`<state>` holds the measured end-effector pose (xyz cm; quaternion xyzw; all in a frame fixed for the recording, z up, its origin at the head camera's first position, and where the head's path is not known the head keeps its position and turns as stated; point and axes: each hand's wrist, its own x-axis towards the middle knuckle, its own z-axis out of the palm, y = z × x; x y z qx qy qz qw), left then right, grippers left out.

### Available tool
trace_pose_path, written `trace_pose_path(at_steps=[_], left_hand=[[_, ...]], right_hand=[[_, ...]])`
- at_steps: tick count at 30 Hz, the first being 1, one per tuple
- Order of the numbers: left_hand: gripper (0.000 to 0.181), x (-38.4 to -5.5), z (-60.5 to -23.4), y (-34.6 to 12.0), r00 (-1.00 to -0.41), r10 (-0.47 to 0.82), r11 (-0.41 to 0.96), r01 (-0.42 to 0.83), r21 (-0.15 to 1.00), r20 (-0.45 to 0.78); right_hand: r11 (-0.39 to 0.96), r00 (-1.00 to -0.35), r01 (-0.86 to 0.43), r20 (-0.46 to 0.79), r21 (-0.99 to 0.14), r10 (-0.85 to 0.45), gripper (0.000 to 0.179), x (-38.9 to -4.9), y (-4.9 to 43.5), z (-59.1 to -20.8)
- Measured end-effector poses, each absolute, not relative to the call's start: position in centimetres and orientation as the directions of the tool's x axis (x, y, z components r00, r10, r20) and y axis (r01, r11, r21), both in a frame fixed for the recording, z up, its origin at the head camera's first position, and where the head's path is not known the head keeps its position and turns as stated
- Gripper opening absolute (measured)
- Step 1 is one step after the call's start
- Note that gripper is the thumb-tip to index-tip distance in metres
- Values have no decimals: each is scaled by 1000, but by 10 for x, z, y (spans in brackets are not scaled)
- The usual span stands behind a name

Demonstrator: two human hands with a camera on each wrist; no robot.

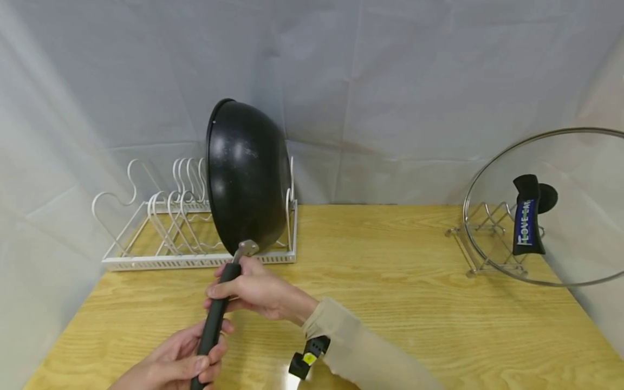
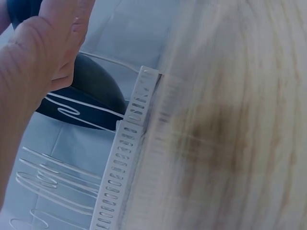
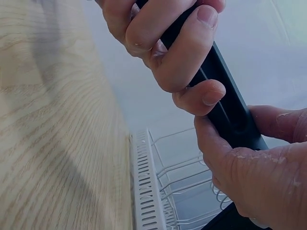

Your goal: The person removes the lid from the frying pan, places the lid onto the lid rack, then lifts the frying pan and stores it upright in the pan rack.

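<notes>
A black wok (image 1: pixel 248 173) stands on its side at the right end of the white wire dish rack (image 1: pixel 200 263), its rim facing left. Some rack wires pass in front of its dark side in the left wrist view. Its black handle (image 1: pixel 212 330) slopes down toward me. My right hand (image 1: pixel 263 287) grips that handle up near the metal bracket. Lower down, the left hand (image 1: pixel 177 360) has its thumb and fingers wrapped round the handle's end. In the right wrist view both hands sit close together on the handle (image 3: pixel 230 105).
At the right, a large glass lid (image 1: pixel 487 206) with a black handle stands upright in a small metal rack (image 1: pixel 470 252). Several white wire dividers (image 1: pixel 185 200) rise left of the wok. Grey sheeting (image 1: pixel 390 97) hangs behind the wooden table (image 1: pixel 380 260).
</notes>
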<state>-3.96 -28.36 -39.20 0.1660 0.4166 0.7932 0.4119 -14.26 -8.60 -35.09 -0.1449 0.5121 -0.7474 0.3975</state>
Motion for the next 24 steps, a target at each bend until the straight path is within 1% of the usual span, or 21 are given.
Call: trace_pose_path(at_steps=[5,7,10,14,24], left_hand=[[43,-40,-389,-288,-603,794,-301,-507,807,-82],[42,-41,-386,-289,-597,795,-288,-522,803,-103],[43,-41,-384,-289,-588,802,-303,-554,776,-107],[46,-43,-383,-287,-582,809,-333,-568,753,-81],[46,-45,-380,-283,-588,802,-300,-547,782,-104]], right_hand=[[-152,-637,440,-188,-885,-748,26,-143,-87,-350],[-154,-632,443,-186,-883,-752,26,-143,-86,-349],[-159,-629,450,-185,-879,-755,26,-143,-86,-349],[-162,-629,461,-192,-872,-753,27,-144,-85,-349],[-156,-626,472,-206,-868,-752,28,-147,-86,-350]])
